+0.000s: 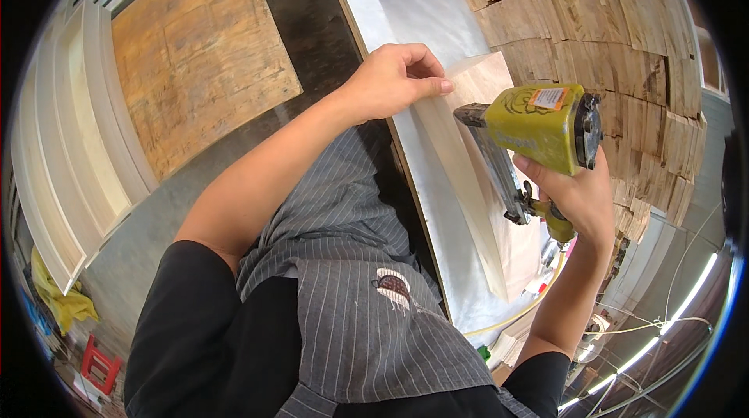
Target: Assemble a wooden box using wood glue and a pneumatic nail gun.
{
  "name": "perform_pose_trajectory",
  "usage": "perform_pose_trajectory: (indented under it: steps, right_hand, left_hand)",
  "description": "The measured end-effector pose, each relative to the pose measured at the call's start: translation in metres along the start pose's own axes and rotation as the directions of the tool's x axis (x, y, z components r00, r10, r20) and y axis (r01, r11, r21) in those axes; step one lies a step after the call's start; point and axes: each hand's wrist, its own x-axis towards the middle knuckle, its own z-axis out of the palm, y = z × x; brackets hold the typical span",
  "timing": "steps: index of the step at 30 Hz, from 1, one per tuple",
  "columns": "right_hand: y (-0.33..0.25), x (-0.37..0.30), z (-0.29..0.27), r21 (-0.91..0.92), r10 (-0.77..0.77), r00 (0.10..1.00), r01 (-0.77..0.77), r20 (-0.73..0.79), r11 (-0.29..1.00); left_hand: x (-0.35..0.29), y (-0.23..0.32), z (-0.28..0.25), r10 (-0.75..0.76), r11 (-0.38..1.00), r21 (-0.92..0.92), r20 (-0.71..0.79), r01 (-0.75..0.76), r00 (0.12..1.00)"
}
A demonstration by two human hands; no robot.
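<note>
Stacks of thin wooden boards (624, 51) fill the far side of a workshop, with pale moulded frames (70, 153) leaning at the left beside a worn plywood sheet (195, 59) on the grey floor (148, 254). Close in, a long desk (406, 12) topped with a whitish sheet runs away from the person, who wears a striped grey apron (351, 278).

On that sheet lies a long thin wooden panel (468, 184), one narrow edge raised toward the person. The left hand (394, 79) steadies its far end, fingers (429, 86) pinched narrow on the edge. The right hand (573, 200) is wrapped around the grip of a yellow pneumatic nail gun (538, 133), whose dark nose sits at or just above the panel's upper face; whether it touches cannot be told. A yellowish air hose (515, 313) trails from the gun's base.

No fastener heads can be made out on the panel, so how many have gone in is unclear. Judging from the gun's place near the far end, most of the panel's length looks unfastened.
</note>
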Motion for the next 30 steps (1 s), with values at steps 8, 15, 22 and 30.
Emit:
perform_pose_trajectory:
  steps: [8,15,22,30]
  right_hand:
    - [0.009,0.001,0.004,-0.022,-0.183,0.982,0.183,-0.037,0.983]
    - [0.017,0.005,0.007,-0.090,-0.312,0.948,0.306,-0.067,0.948]
    - [0.014,0.000,0.003,0.026,-0.088,0.995,0.089,-0.038,0.996]
    - [0.015,0.002,0.003,-0.001,-0.181,0.983,0.181,-0.036,0.983]
  left_hand:
    - [0.000,0.006,-0.001,-0.052,0.995,0.084,-0.005,0.052,0.999]
    - [0.000,0.011,-0.004,-0.068,0.986,0.151,-0.024,0.071,0.997]
    - [0.001,0.012,0.000,-0.108,0.989,0.101,0.014,0.106,0.994]
    - [0.004,0.013,-0.002,-0.080,0.988,0.132,0.013,0.077,0.997]
